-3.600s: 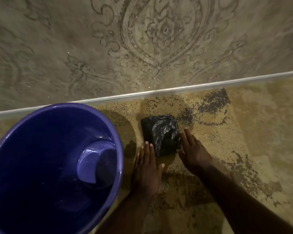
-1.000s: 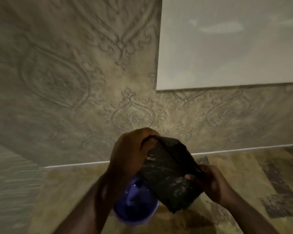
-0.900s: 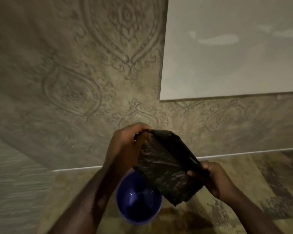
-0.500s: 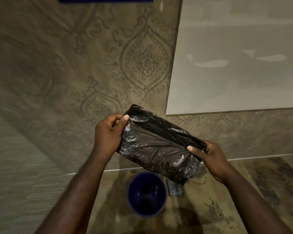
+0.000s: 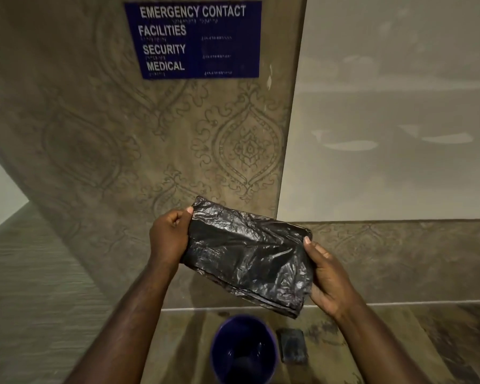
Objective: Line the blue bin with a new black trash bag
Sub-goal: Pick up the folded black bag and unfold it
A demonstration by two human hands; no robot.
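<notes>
I hold a folded black trash bag (image 5: pixel 247 256) flat in the air between both hands, at chest height in front of the wall. My left hand (image 5: pixel 168 239) grips its left edge, thumb on top. My right hand (image 5: pixel 326 278) grips its right edge from below. The bag is partly unfolded into a wide crumpled rectangle, tilted down to the right. Directly beneath it on the floor stands the blue bin (image 5: pixel 244 350), open and with nothing inside, seen from above.
A stack of folded black bags (image 5: pixel 293 349) lies on the floor just right of the bin. A patterned wall with a blue emergency contact sign (image 5: pixel 193 40) stands behind. A pale panel (image 5: pixel 394 120) covers the wall's right part.
I lifted a bag off the floor stack and stood up. In the last second my hands pulled apart and spread the bag wider. The view rose, bringing the sign in.
</notes>
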